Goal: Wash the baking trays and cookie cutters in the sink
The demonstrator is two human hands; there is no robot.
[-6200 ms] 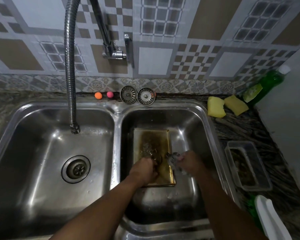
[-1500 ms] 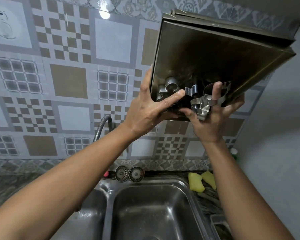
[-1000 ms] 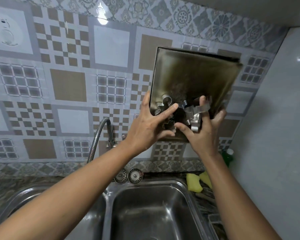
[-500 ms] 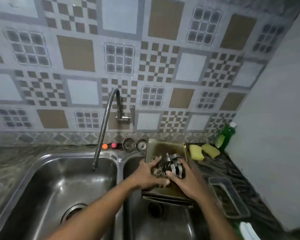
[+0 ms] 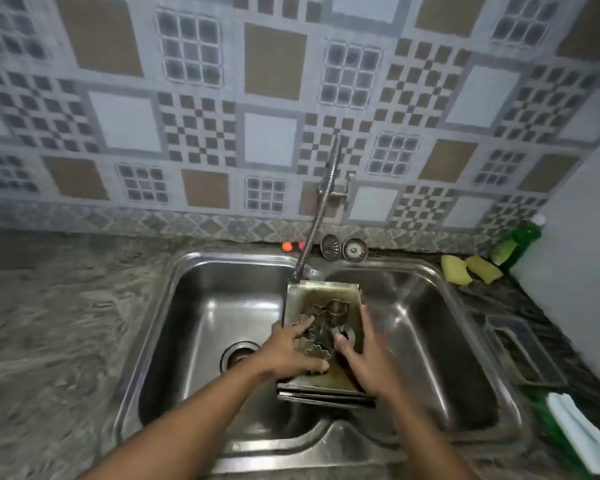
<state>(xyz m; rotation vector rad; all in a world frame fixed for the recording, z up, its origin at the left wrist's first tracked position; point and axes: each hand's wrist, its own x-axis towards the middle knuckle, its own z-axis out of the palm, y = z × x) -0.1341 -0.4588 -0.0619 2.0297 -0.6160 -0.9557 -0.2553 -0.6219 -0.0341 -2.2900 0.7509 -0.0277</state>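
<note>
Both hands carry the stack of baking trays over the sink, roughly above the divider between the two basins. Left hand: fingers lie spread on the top tray, pinning loose cookie cutters, while the rest of the hand clamps the near left edge. Right hand clamps the right edge, thumb down on a round cutter. Both are motion-blurred, so what is under the stack is unclear. More cutters sit just beyond the fingertips. The hose spout hangs beyond the fingers at the tray's far left corner; no water visible.

Step, as I read it: load being positioned at the sink, scrubbing not begun. Next move probably needs the stack kept level so the cutters don't slide, set down in a basin, then one hand freed for the tap. Sponges and soap bottle lie on the worktop, well right of the right fingers.
</note>
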